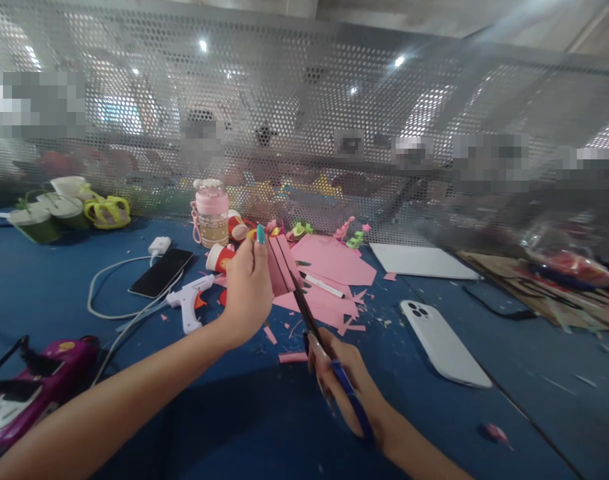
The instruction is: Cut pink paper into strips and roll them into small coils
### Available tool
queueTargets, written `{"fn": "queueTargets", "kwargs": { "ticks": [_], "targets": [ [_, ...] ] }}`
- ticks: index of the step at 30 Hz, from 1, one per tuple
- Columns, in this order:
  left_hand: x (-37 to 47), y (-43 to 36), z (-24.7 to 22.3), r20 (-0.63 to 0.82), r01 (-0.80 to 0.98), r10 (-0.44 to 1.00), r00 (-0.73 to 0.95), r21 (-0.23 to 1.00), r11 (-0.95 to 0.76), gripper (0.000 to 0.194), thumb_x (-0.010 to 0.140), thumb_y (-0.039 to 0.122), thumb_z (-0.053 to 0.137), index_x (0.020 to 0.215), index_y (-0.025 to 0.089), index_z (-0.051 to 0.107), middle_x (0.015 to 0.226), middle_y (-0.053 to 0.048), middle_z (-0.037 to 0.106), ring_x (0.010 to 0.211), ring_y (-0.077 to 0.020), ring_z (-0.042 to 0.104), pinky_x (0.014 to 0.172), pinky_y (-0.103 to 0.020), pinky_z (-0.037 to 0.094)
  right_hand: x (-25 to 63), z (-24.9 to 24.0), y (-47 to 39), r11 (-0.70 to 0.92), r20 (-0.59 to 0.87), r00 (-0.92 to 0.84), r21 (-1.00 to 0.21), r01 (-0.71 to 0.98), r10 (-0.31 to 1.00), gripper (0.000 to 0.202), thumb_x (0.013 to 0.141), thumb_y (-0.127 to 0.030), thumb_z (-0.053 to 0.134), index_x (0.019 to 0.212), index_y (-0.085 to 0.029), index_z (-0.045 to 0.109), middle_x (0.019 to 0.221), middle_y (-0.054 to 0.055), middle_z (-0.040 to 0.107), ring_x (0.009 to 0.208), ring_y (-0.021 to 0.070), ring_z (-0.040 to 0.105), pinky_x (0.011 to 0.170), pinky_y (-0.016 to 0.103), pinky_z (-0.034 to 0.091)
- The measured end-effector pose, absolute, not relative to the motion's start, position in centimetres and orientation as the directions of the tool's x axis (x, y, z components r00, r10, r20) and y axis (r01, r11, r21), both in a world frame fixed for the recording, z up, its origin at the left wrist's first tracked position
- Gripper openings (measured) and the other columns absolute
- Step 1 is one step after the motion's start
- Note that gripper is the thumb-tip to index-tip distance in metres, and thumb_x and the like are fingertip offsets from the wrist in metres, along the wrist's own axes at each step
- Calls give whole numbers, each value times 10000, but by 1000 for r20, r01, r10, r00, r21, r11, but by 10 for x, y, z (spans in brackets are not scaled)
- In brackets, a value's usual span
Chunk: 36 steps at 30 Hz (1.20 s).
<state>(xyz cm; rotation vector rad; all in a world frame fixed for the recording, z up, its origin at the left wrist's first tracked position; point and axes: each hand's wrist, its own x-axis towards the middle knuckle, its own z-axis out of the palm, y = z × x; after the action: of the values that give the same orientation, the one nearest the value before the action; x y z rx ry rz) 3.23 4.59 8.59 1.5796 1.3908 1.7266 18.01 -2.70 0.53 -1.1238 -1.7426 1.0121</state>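
Note:
My left hand [249, 290] pinches a piece of pink paper [280, 267] and holds it up over the table. My right hand [351, 373] grips a pair of scissors [309, 310] with blue handles. The scissor blades point up and away from me and meet the lower right part of the paper. Behind the held piece, larger pink sheets [334, 260] lie flat, with a white marker [321, 285] on top. Pink scraps [294, 358] are scattered around them on the blue table [224, 413].
Left of my hands lie a white glue gun [187, 303], a black phone [161, 273] with a cable, and a purple toy car [44, 380]. A bottle [213, 213] stands behind. On the right are a white phone [444, 343] and a white board [424, 260]. A perforated metal screen [294, 100] closes the back.

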Motion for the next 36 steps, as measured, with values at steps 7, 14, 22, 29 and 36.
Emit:
{"fn": "queueTargets", "kwargs": {
  "ticks": [7,14,22,29,36],
  "targets": [
    [34,44,88,503,316,823,-263,851,-418,293,874,123,408,591,196,389,552,41,425,522,-109,391,545,-270,292,178,5,-26,263,193,-252,-922,284,948,391,864,-565,345,740,-206,435,508,-62,337,388,76,288,355,207,240],
    [34,44,88,507,321,823,-256,848,-423,298,879,121,400,592,198,388,549,41,419,517,-112,362,541,-277,274,179,8,-27,293,218,-269,-915,279,938,435,844,-612,332,772,-199,450,501,-63,343,392,79,300,359,207,263],
    [35,42,88,492,292,834,-251,860,-419,287,877,147,403,596,202,382,532,53,373,505,-112,343,543,-275,277,179,8,-25,228,160,-221,-916,330,962,387,865,-544,367,750,-191,475,524,-49,387,413,84,357,379,205,301],
    [36,43,85,539,321,803,-254,830,-456,276,884,182,394,610,201,418,547,39,406,539,-117,381,557,-269,320,177,9,-26,236,172,-206,-910,341,963,369,869,-526,375,709,-201,443,516,-47,414,408,85,379,393,206,323],
    [35,44,82,554,303,802,-224,821,-483,317,883,203,404,566,201,404,531,25,447,621,-135,480,619,-270,377,176,12,-27,296,228,-259,-918,265,939,425,856,-599,323,713,-209,412,532,-58,389,411,79,346,393,211,295]
  ]
}}
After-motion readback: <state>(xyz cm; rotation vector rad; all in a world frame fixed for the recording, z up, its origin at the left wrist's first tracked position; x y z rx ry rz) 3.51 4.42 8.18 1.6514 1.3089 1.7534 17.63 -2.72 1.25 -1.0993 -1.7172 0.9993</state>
